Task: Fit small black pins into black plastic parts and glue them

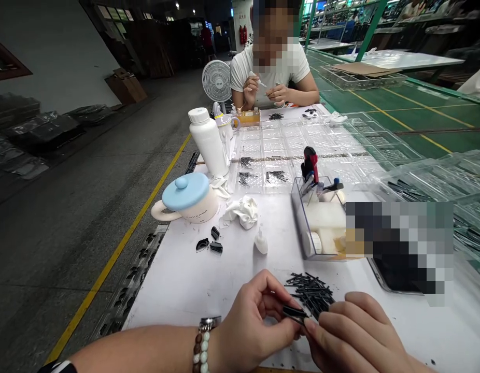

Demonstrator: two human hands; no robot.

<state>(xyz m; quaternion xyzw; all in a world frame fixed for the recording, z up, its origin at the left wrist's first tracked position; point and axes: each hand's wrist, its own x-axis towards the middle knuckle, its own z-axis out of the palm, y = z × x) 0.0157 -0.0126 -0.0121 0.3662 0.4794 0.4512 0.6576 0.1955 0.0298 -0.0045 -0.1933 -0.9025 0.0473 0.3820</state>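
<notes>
My left hand (259, 318) pinches a small glossy black plastic piece (295, 312) between thumb and fingertips. My right hand (352, 331) is closed, with thumb and index finger pressed at the near end of the same piece; whether a thinner part is also between them is hidden. Just beyond my hands lies a pile of thin black strips (312, 292) on the white tabletop (178, 290). Farther left, several small black pieces (215, 247) with clear edges rest near a small white dropper bottle (260, 242).
A clear organizer box (318, 228) with pens stands ahead right, near a phone (399, 274). Leftward are a blue-lidded mug (189, 199), crumpled tissue (242, 211) and a white bottle (209, 142). Clear trays (302, 137) spread beyond. A person (273, 72) sits opposite, hands raised, beside a fan (216, 82).
</notes>
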